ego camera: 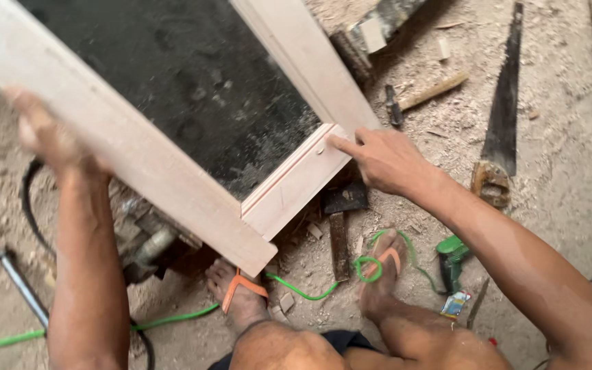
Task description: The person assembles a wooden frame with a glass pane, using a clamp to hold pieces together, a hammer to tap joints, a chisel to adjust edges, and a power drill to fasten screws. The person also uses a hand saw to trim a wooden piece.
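A pale wooden frame [138, 161] with a dark panel inside [193, 75] is tilted up over the dusty floor. My left hand [46, 133] grips its long outer rail near the left edge. My right hand [378, 157] rests at the frame's lower right corner, index finger pointing onto the short bottom rail [296, 185] beside a small peg or nail. My two feet in orange sandals [241, 291] stand just below the frame's corner.
A handsaw [505, 109] and a hammer [423, 96] lie on the sawdust floor at the upper right. A green cable [173, 318] runs under my feet toward a green power tool [452, 259]. Wood offcuts [340, 240] and a machine part [149, 243] sit under the frame.
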